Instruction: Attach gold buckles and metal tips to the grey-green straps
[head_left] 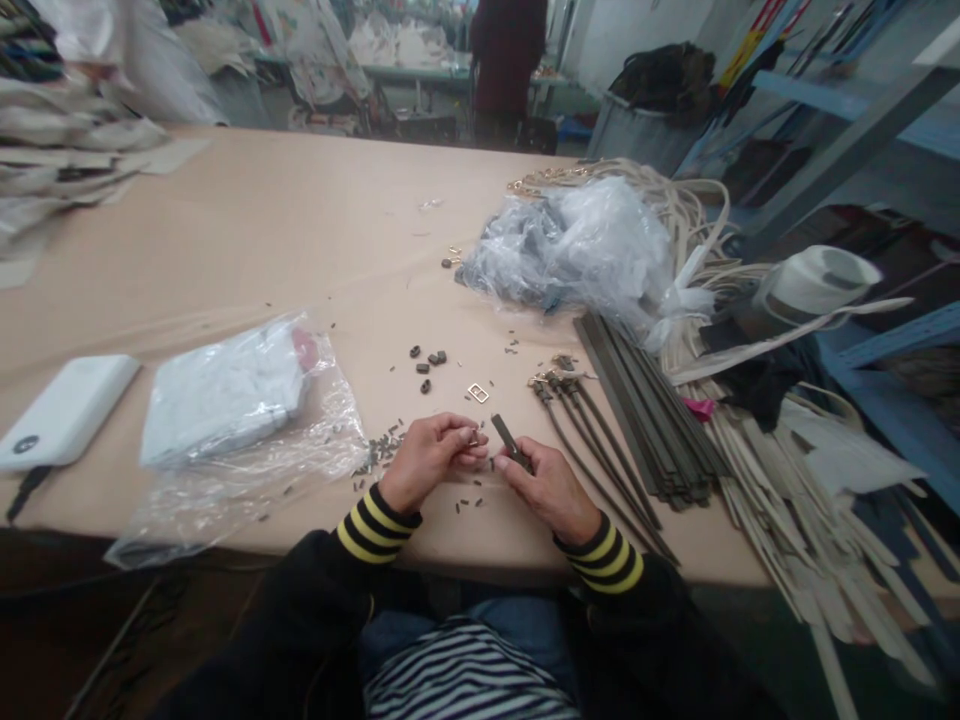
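My left hand (431, 460) is closed in a pinch on a small metal piece (473, 437), too small to name exactly. Facing it, my right hand (553, 492) grips a dark olive strap (507, 433), whose end sticks up past the fingers; the rest is hidden by the hand. A gold rectangular buckle (478, 393) lies just beyond the hands. Several dark loops (423, 369) sit to its left. Small dark bits (384, 447) are scattered beside my left hand. Right of my right hand lie several olive straps with metal hooks (581, 420).
A stack of flat olive strips (649, 420) lies at right, near pale straps (795, 530) hanging over the edge. Behind are a clear plastic bag (600, 235) and a white roll (817, 280). At left lie a bagged white bundle (225, 390) and a white device (67, 405) with a cable.
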